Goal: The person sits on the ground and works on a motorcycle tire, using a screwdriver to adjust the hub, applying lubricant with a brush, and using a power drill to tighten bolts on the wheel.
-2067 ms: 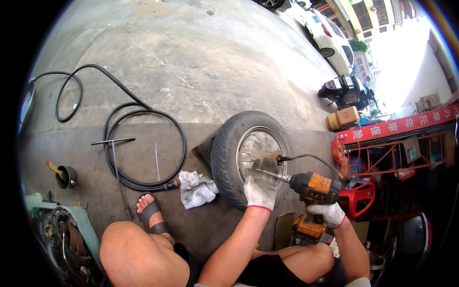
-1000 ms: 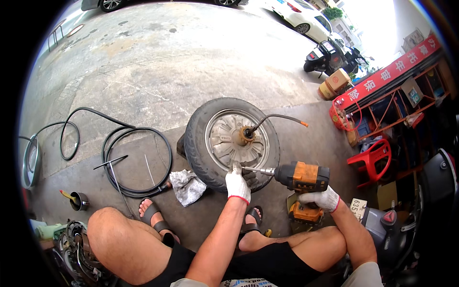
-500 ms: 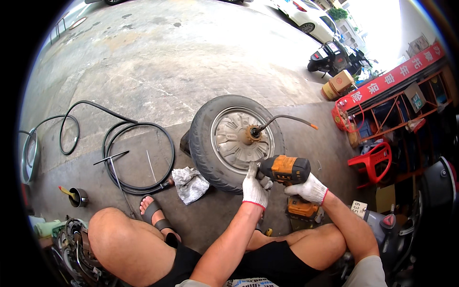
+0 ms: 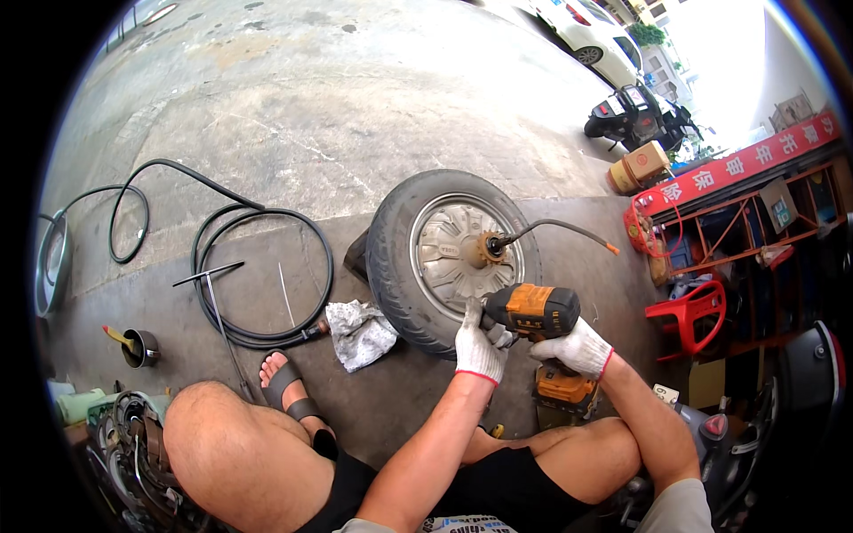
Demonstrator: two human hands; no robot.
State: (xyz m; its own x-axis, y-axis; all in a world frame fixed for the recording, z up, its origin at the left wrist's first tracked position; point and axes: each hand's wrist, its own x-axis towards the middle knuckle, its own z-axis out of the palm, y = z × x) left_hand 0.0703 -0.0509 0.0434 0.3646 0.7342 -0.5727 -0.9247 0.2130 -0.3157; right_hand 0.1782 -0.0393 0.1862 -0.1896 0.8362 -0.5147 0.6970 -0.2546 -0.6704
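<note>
Grey concrete runs back to a brown cardboard box (image 4: 647, 163) beside a long red banner (image 4: 746, 167) with white characters, slanting along orange shelving at right. Nearer, an orange-and-black cordless drill (image 4: 533, 311) sits between both white-gloved hands, just in front of the wheel (image 4: 449, 258). Its long axis lies roughly level, nose pointing left toward the tyre. Left hand (image 4: 480, 345) grips the nose; right hand (image 4: 577, 346) is closed around the handle.

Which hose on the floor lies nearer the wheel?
The thick black coiled hose, its end by the rag beside the wheel; the thinner loop lies farther left.
</note>
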